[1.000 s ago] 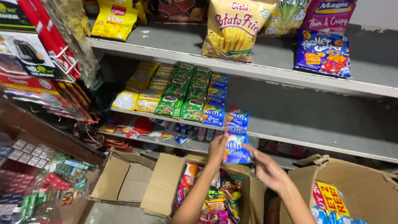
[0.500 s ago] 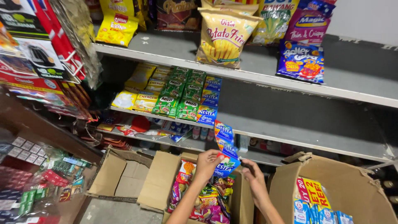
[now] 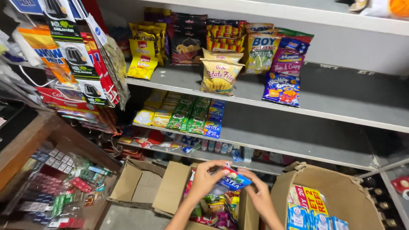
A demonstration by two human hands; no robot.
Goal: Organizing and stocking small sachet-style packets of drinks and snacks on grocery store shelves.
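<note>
Both the left hand [image 3: 205,179] and the right hand [image 3: 257,196] pinch a blue sachet strip [image 3: 232,180] between their fingers [image 3: 216,167], holding it just above an open cardboard box [image 3: 170,194] of packets.

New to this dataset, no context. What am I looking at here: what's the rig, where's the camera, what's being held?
There is no machine here: a person works with two bare hands, and the single camera sits on their head, looking down and forward. The left hand and right hand together hold a strip of blue sachets over an open cardboard box full of mixed colourful packets. A second box at the right holds blue and white packs. Behind are grey shelves: snack bags such as a yellow chips bag on the upper one, rows of green and blue sachets below. Hanging sachet strips fill the left side.
</note>
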